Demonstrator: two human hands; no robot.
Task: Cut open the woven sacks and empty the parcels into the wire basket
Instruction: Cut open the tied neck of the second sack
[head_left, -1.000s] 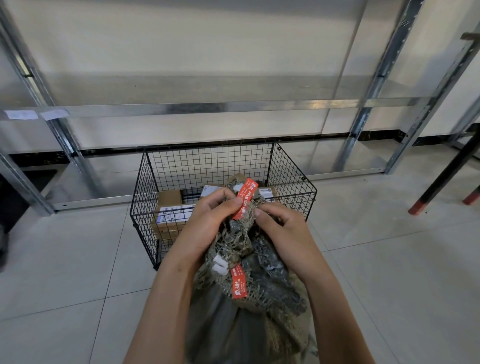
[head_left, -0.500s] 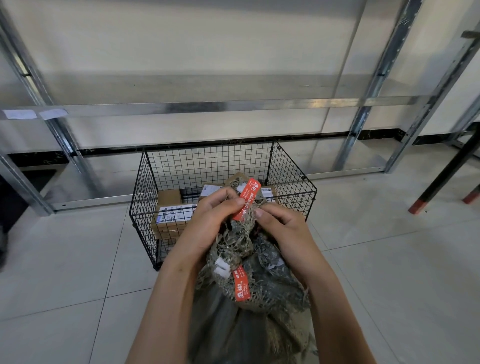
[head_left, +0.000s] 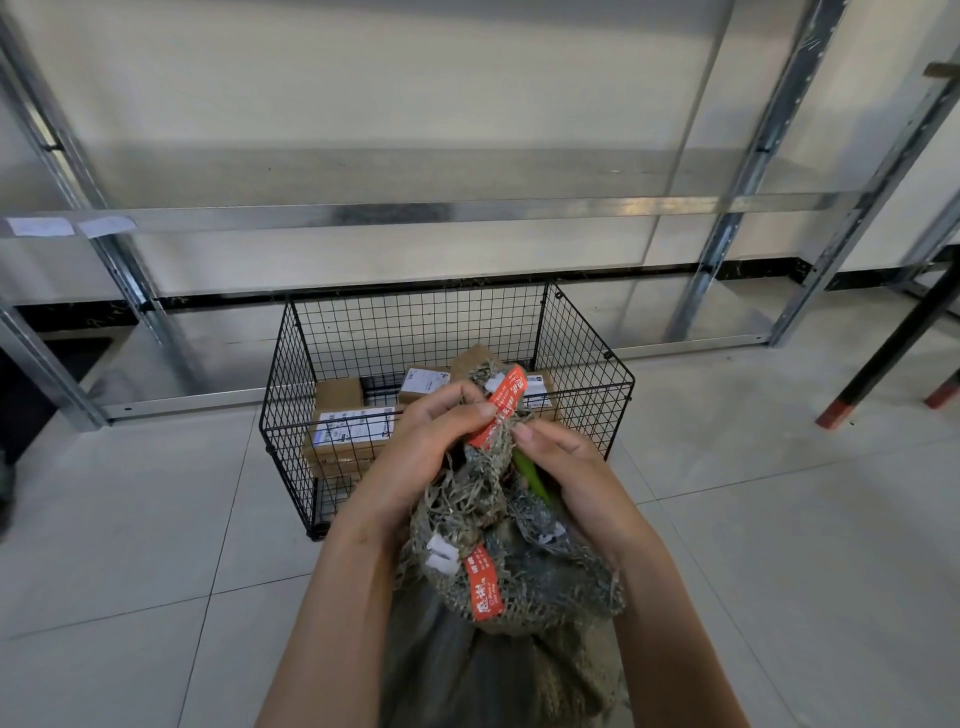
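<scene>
A grey-green woven sack (head_left: 524, 587) with a frayed, bunched neck stands in front of me, between my forearms. Two orange tags hang on it: one (head_left: 501, 408) at the top of the neck, one (head_left: 485, 584) lower down. My left hand (head_left: 415, 447) grips the neck with the thumb on the upper tag. My right hand (head_left: 566, 467) pinches the frayed strands on the other side, with a green object (head_left: 530, 473) showing under its fingers. Beyond the sack stands the black wire basket (head_left: 582, 343), holding cardboard parcels (head_left: 343, 421) with white labels.
A metal shelving rack (head_left: 467, 210) runs along the wall behind the basket, its uprights to the left and right. A black table leg with a red foot (head_left: 878, 364) stands at the far right. The floor is pale tile.
My hands have spread the neck slightly, and a green object now shows under my right fingers. Sack and basket have stayed in place.
</scene>
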